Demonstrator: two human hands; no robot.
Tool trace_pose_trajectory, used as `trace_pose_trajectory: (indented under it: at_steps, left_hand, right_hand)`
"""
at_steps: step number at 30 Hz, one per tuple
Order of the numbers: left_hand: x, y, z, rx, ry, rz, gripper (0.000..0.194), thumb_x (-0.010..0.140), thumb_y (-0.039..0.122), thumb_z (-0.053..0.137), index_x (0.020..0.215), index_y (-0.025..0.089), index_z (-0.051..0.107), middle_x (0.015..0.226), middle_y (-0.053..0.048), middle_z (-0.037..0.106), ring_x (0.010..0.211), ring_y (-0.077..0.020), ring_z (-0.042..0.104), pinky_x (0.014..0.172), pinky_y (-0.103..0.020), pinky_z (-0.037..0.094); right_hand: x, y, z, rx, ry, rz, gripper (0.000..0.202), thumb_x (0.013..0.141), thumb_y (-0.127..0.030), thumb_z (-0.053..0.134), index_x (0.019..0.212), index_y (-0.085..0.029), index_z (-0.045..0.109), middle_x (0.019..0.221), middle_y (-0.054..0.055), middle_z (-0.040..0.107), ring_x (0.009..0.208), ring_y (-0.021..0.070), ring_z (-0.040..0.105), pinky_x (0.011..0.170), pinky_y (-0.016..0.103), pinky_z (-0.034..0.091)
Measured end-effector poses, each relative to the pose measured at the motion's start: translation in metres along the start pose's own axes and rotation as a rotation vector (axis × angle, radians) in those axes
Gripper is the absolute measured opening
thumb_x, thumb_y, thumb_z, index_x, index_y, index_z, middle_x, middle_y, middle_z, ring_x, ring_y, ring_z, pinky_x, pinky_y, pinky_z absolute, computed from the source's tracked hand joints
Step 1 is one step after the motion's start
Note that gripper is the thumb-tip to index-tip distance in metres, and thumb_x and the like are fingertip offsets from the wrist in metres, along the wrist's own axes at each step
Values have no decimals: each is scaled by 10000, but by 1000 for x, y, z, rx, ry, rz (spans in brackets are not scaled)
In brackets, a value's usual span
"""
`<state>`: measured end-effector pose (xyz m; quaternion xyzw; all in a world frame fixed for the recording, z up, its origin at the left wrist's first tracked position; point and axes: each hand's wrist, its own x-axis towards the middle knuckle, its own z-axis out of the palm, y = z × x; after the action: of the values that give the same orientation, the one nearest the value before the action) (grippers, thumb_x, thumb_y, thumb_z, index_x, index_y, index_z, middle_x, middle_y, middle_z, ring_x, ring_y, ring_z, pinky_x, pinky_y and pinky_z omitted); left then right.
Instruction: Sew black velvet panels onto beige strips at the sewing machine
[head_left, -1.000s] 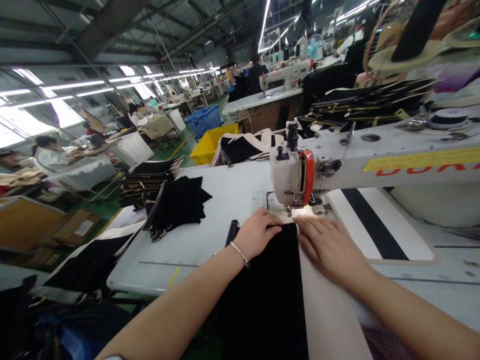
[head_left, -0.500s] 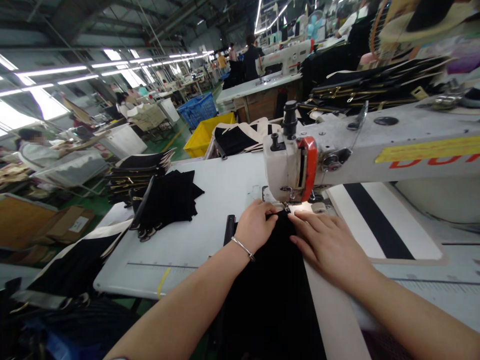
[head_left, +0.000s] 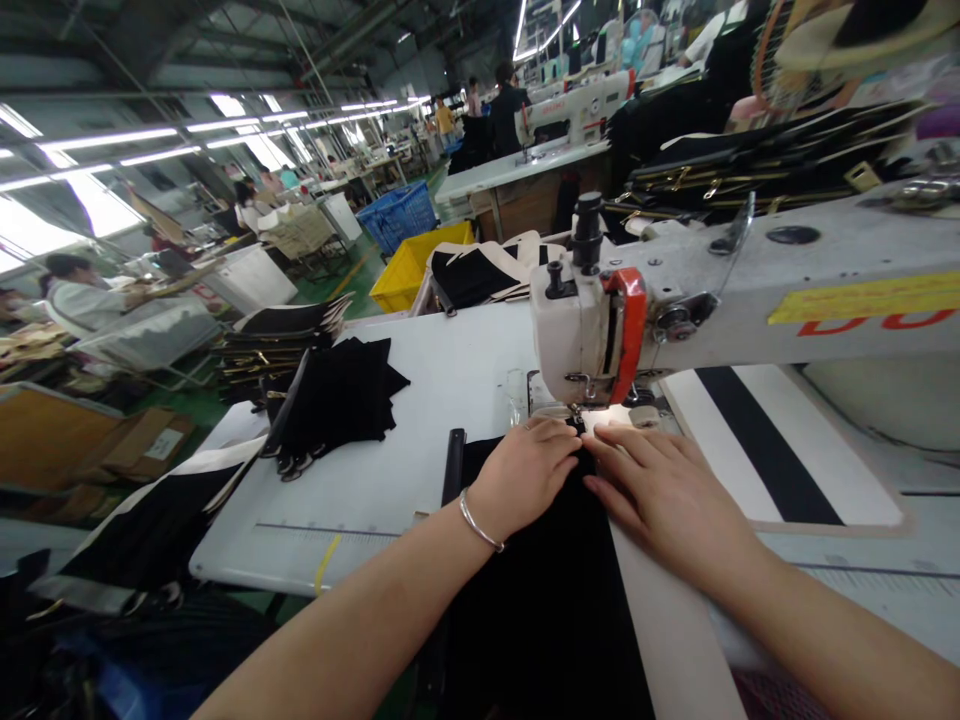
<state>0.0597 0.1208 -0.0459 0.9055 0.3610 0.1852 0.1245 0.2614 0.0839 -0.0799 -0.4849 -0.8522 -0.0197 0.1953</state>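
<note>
A black fabric panel [head_left: 547,610] with a pale strip [head_left: 667,610] along its right side runs under the needle area of a white sewing machine [head_left: 574,350]. My left hand [head_left: 525,475], with a silver bangle at the wrist, has its fingers drawn together on the panel's top end, just left of the presser foot [head_left: 577,415]. Whatever lies beneath those fingers is hidden. Flat on the panel's right edge rests my right hand [head_left: 660,490], fingers stretched toward the foot. The fingertips of both hands nearly meet.
On the white table [head_left: 465,350] lie a fan of black pieces [head_left: 337,390] and a stack with gold zips [head_left: 262,350]. A cream panel with a black stripe [head_left: 765,440] sits under the machine arm. Behind stand a yellow crate [head_left: 412,265] and a blue crate [head_left: 397,215].
My left hand has shifted right and turned, its fingers now closer to the presser foot and my right hand. The right hand stays nearly in place on the fabric.
</note>
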Motion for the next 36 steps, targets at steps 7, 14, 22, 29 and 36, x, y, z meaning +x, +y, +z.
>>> trace_pose_trajectory:
  at_steps: [7, 14, 22, 29, 36]
  left_hand:
    - [2, -8, 6, -38, 11, -33, 229, 935, 188, 523, 1143, 173, 619, 1237, -60, 639, 1222, -189, 546, 1107, -370, 408]
    - [-2, -8, 10, -74, 26, -27, 214, 944, 185, 491, 1084, 184, 653, 1236, -66, 639, 1239, -200, 538, 1100, -404, 428]
    - [2, -4, -3, -12, -56, -39, 230, 948, 181, 488, 1111, 156, 648, 1258, -85, 624, 1253, -197, 525, 1126, -382, 382]
    - [-88, 63, -38, -90, -432, 139, 695, 801, 465, 698, 1409, 249, 440, 1530, -81, 344, 1431, -248, 293, 1200, -497, 200]
    - [-116, 75, -24, -39, -360, 172, 433, 892, 273, 554, 1322, 244, 522, 1490, -44, 421, 1426, -226, 305, 1214, -489, 157]
  right_hand:
    - [1, 1, 1, 17, 15, 5, 433, 956, -436, 453, 1329, -224, 510, 1314, 89, 546, 1169, 290, 496, 955, 480, 386]
    - [-4, -3, -3, 26, 3, 8, 383, 950, -417, 465, 1271, -222, 541, 1243, 82, 567, 1121, 277, 509, 929, 465, 406]
    - [-8, -9, -10, 3, -20, 25, 385, 956, -390, 464, 1291, -217, 539, 1249, 75, 575, 1136, 265, 515, 944, 466, 444]
    - [-95, -53, -31, -13, 74, -159, 435, 909, -340, 517, 1310, -172, 543, 1332, 48, 562, 1204, 226, 523, 957, 403, 511]
    - [-117, -62, -48, -186, 58, -369, 477, 883, -447, 471, 1211, -133, 617, 1267, 77, 606, 1118, 243, 603, 755, 375, 602]
